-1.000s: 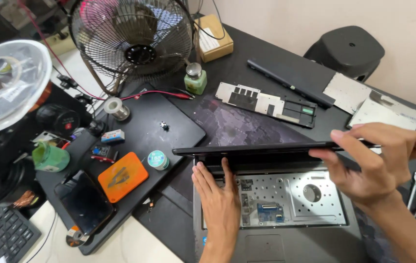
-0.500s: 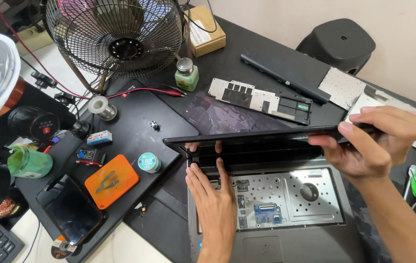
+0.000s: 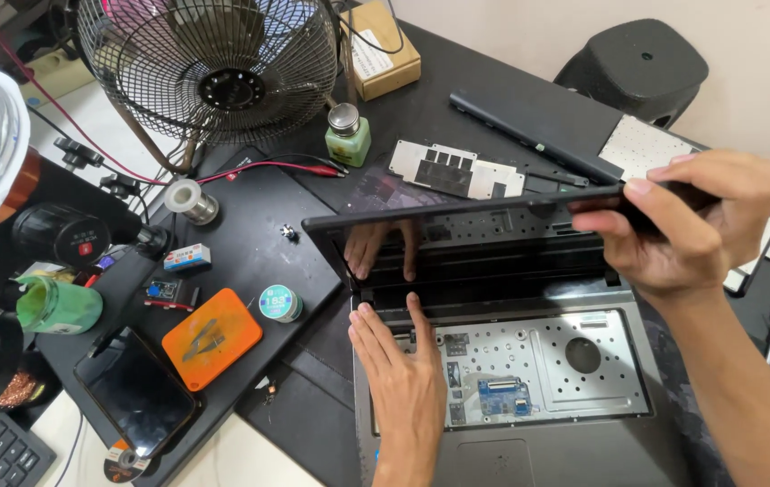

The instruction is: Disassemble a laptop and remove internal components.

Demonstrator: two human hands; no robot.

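Observation:
A dismantled grey laptop base (image 3: pixel 547 370) with its keyboard removed lies on the black desk in front of me. My left hand (image 3: pixel 403 370) rests flat on the base's left side, fingers spread toward the hinge; their reflection shows in the screen. My right hand (image 3: pixel 701 221) grips the upper right edge of the laptop lid (image 3: pixel 457 216), which stands partly raised, tilted over the base.
A metal desk fan (image 3: pixel 214 72) stands at the back left. On the black mat lie an orange case (image 3: pixel 212 335), a dark phone (image 3: pixel 137 395), a solder spool (image 3: pixel 188 198) and a small green tin (image 3: pixel 279 302). A green bottle (image 3: pixel 347 133), a cardboard box (image 3: pixel 385 50), a silver plate (image 3: pixel 457 169) and a black stool (image 3: pixel 642 68) are behind.
The lid has swung further up and back from the base. My right hand has shifted along its right edge. My left hand stays flat on the base.

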